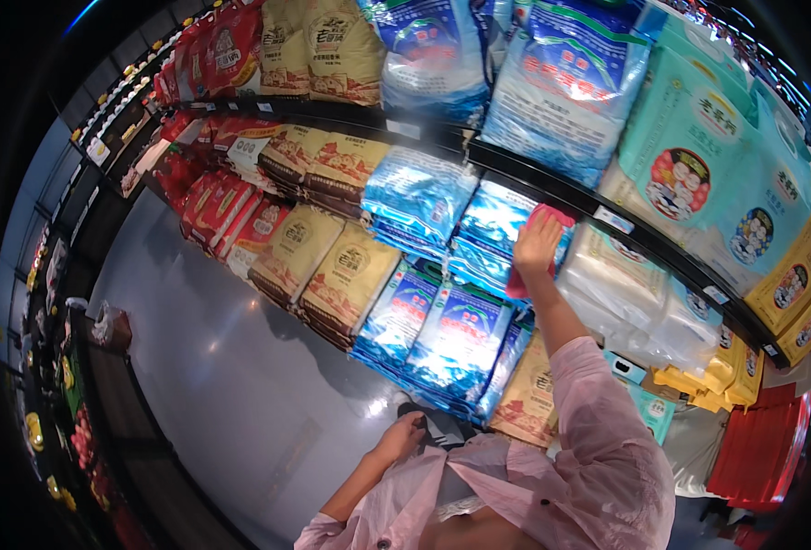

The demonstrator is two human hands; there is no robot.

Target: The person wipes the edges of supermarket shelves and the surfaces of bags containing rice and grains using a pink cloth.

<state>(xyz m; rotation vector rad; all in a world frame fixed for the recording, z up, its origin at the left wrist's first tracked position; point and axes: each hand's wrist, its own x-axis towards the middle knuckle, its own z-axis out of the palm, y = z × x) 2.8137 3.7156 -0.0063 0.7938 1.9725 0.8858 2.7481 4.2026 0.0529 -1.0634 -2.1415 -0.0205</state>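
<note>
A pink cloth (517, 283) is under my right hand (539, 240), which holds it flat against a shiny blue-and-white plastic rice bag (491, 230) on the middle tier. Part of the cloth sticks out beyond my fingertips and part hangs below the wrist. My left hand (403, 436) hangs low, close to my dark shoe (440, 426), with its fingers curled; the palm is hidden. Just in front of me, more blue-and-white rice bags (457, 340) lie on the lowest tier, beside tan rice bags (350, 275).
A black shelf edge (536, 168) with price tags runs above my right hand. Large upright blue bags (563, 82) and green rice bags (694, 137) stand on it. Clear-wrapped packs (612, 275) lie to the right. Grey floor (220, 371) stretches left towards a dark display stand (151, 454).
</note>
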